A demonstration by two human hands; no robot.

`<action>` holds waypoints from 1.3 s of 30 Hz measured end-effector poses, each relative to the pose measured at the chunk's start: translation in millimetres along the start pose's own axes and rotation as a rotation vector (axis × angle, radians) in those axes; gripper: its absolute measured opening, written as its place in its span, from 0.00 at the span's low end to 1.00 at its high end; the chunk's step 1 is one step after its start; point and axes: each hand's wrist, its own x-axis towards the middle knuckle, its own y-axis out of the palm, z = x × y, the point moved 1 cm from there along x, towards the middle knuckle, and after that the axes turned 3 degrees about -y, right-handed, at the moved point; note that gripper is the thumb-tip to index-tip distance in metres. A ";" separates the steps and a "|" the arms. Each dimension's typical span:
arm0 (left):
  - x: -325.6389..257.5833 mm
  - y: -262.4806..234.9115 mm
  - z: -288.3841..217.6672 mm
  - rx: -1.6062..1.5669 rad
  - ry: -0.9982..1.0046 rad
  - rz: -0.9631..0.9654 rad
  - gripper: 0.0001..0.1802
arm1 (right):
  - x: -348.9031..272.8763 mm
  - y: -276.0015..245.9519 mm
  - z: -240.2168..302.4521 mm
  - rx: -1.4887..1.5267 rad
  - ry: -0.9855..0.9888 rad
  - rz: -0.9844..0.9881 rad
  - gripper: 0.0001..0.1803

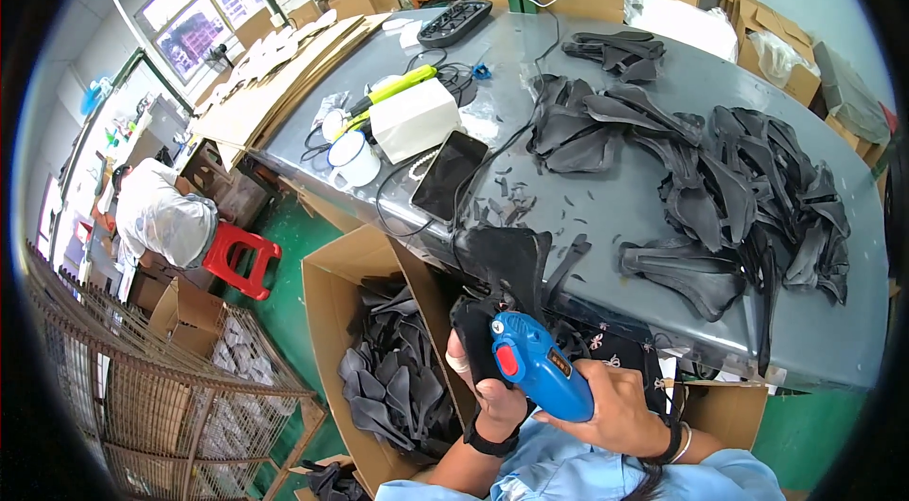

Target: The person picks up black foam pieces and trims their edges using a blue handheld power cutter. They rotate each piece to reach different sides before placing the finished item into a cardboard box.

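My right hand [620,411] is wrapped round the handle of a blue handheld power tool [554,383] with a red button on its side. My left hand [494,406] grips a black moulded piece [472,335] right beside the tool's head. The tool's working tip is hidden against the dark material. A broad black flap [509,259] stands just beyond, over the table edge; I cannot tell if it belongs to the held piece. Small black offcuts [507,203] are scattered on the grey table [587,217] ahead.
Piles of black saddle-shaped pieces [701,184] cover the table's right side. A cardboard box [327,312] of such pieces stands left of my arm. A phone [450,174], mug [352,160] and cables lie at the left. A person [161,217] sits by a red stool [241,259].
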 end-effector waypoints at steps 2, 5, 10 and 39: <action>-4.2 -2.8 0.1 0.018 -0.020 -0.019 0.44 | 1.0 -5.6 2.6 -0.013 -0.008 0.007 0.28; -7.5 -30.4 1.2 0.447 0.077 0.011 0.41 | 5.9 -13.5 -2.2 -0.011 -0.015 0.007 0.29; 6.1 -15.0 -25.4 0.335 -0.201 -0.025 0.20 | 34.0 -33.9 -8.0 0.102 0.227 -0.085 0.35; 43.1 20.8 -45.6 -0.349 0.068 -0.131 0.29 | 2.6 -9.9 -9.8 0.055 0.027 0.080 0.32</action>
